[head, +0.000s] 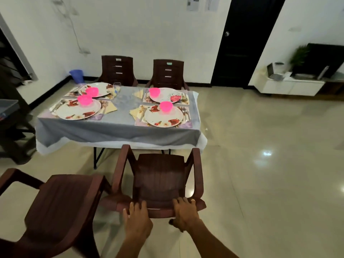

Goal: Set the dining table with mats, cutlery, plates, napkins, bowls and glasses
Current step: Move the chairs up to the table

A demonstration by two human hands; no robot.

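Brown plastic chair: both hands, left & right, fingers curled on backrest top. Pushed too hard, it may bump bench ahead; clear drinking glass beyond could tip.

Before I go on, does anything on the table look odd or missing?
Only one glass shows, at the far left setting; the other three settings have a plate and pink bowl but no glass. Both hands, left hand and right hand, grip the back of a chair standing off from the table.
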